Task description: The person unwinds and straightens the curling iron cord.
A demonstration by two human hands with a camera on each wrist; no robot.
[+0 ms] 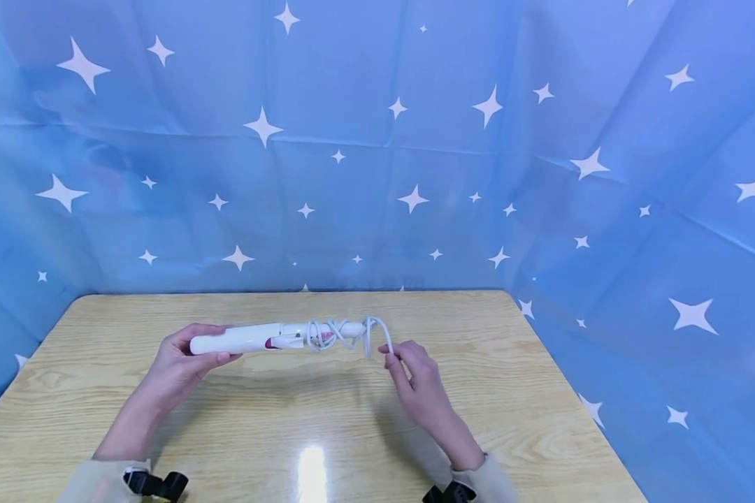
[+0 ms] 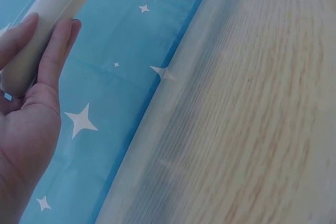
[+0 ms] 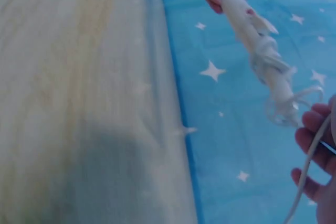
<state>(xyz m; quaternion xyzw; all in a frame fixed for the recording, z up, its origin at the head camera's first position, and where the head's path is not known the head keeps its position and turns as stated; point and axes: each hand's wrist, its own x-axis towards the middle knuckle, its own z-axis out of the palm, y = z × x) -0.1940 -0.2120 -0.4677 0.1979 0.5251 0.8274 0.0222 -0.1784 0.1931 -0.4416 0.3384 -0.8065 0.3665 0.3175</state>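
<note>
A white curling iron (image 1: 242, 339) is held level over the wooden table in the head view, its thick smooth end to the left. My left hand (image 1: 177, 360) grips that end between thumb and fingers. Near the iron's middle a small lever (image 1: 287, 341) sticks out beside a dark red spot. Its white cord (image 1: 335, 335) is wound in loops around the narrower right part. From the right tip the cord arcs down to my right hand (image 1: 417, 377), which pinches it between thumb and fingers. In the right wrist view the cord (image 3: 310, 156) runs down across the fingers.
The light wooden table (image 1: 277, 440) has its far edge against a blue curtain (image 1: 352, 175) with white stars. The curtain also runs along the right side. Black cameras (image 1: 157, 483) are strapped at both wrists, over pale sleeves (image 1: 493, 482).
</note>
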